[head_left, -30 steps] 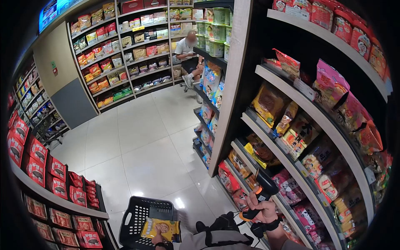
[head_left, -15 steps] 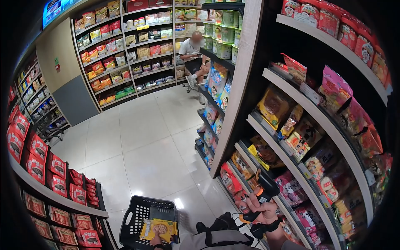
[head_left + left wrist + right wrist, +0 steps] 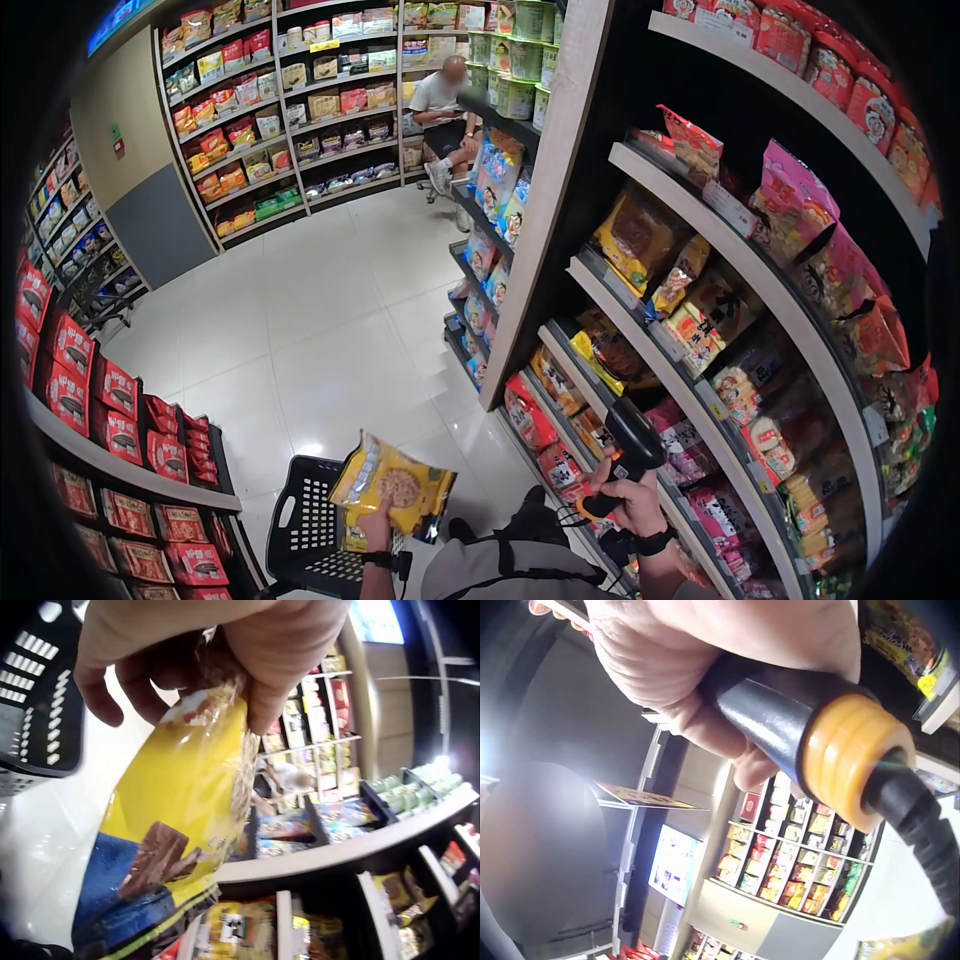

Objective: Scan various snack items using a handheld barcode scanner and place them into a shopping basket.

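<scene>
In the head view my left hand (image 3: 376,530) grips a yellow snack bag (image 3: 402,490), lifted over the black shopping basket (image 3: 318,515). The left wrist view shows the fingers and thumb pinching the bag's gathered end, its yellow and blue face (image 3: 176,795) hanging down. More yellow packaging shows just below it at the basket. My right hand (image 3: 640,508) grips a black and orange handheld barcode scanner (image 3: 634,440) beside the right-hand shelves. Up close in the right wrist view, the fingers wrap around its black handle, with an orange collar (image 3: 847,754) and black cable (image 3: 922,817) at the end.
Shelves of snack bags (image 3: 715,325) rise close on my right. Red packs (image 3: 115,385) fill a low shelf on the left. Pale tiled floor (image 3: 325,330) stretches ahead to the back shelves. A person (image 3: 440,110) sits near the green tubs (image 3: 515,60).
My left hand has raised the yellow bag out of the basket, up and toward me. The right hand keeps its grip on the scanner, whose head now points more upward. My view has shifted slightly.
</scene>
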`<move>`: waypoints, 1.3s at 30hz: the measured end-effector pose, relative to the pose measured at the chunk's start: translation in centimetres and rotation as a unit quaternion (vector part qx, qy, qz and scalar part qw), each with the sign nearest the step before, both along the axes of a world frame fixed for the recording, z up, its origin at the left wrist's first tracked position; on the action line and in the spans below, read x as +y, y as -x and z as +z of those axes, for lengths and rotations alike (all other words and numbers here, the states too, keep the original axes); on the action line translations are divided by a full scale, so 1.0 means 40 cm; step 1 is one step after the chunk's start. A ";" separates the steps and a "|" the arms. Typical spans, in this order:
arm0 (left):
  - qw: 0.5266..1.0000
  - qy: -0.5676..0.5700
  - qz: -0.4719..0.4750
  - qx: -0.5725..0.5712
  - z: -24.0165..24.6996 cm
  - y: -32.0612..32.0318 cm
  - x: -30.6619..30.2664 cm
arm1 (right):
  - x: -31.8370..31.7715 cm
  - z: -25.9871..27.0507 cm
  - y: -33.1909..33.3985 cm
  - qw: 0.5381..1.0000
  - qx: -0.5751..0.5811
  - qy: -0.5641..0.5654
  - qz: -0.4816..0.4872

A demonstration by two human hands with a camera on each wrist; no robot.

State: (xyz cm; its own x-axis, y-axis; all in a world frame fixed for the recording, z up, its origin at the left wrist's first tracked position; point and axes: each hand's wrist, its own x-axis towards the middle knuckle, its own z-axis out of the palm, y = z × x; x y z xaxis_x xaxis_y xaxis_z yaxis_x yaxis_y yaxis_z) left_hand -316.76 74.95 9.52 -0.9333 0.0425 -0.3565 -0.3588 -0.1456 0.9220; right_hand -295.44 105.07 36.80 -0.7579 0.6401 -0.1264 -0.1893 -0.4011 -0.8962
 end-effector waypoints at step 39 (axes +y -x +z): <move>0.731 0.177 -0.361 0.551 0.756 -0.049 0.137 | -0.022 0.015 0.030 0.775 -0.079 -0.560 0.282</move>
State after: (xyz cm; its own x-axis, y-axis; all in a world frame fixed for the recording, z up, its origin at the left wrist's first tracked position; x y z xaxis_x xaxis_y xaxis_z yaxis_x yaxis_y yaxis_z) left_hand -314.80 80.41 39.76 -0.4425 0.7537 0.4860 0.7646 0.0339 0.6436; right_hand -296.65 104.19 37.41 -0.9887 -0.0110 0.1495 -0.1188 0.6658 -0.7366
